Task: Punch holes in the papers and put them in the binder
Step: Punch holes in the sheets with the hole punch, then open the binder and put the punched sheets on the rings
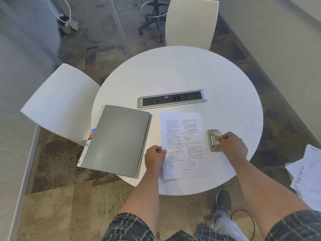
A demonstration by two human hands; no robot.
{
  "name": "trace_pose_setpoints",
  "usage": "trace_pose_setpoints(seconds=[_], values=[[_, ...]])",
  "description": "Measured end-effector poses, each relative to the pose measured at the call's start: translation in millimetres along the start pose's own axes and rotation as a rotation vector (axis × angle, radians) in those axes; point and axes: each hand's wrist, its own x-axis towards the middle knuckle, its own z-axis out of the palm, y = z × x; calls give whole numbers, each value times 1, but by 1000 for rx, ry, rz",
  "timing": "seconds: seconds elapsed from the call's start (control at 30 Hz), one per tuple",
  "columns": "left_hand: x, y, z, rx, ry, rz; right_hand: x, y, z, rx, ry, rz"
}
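A printed sheet of paper (184, 145) lies flat on the round white table (191, 73), near its front edge. My left hand (154, 158) pinches the sheet's left edge. A metal hole punch (214, 140) sits at the sheet's right edge. My right hand (231, 145) rests on the punch, with the fingers over its top lever. To the left of the sheet lies a closed grey binder (118, 140), overhanging the table's left rim, with coloured index tabs (91, 134) showing along its left side.
A silver power and data strip (172, 99) is set into the table behind the paper. Two white chairs stand at the left (59, 103) and far side (191, 21). A loose pile of papers (307, 173) lies at the right edge of view. A cable loops by my foot.
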Motion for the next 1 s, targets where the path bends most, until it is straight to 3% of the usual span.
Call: trace_pose_setpoints(seconds=[0.3,0.57,0.7,0.8,0.9,1.0], values=[[-4,14,11,49,-98,-40,29,8,-23,-227,74,61],[-9,27,31,-16,-108,-73,34,11,-33,-235,129,67],[-12,34,37,-5,-122,-36,20,1,-19,-499,235,-392],[-13,37,37,4,-120,-16,4,-10,6,-525,56,-706],[-11,38,35,16,-125,4,-14,-12,32,-527,-115,-772],[-10,36,29,35,-134,41,-23,-3,49,-492,-124,-715]])
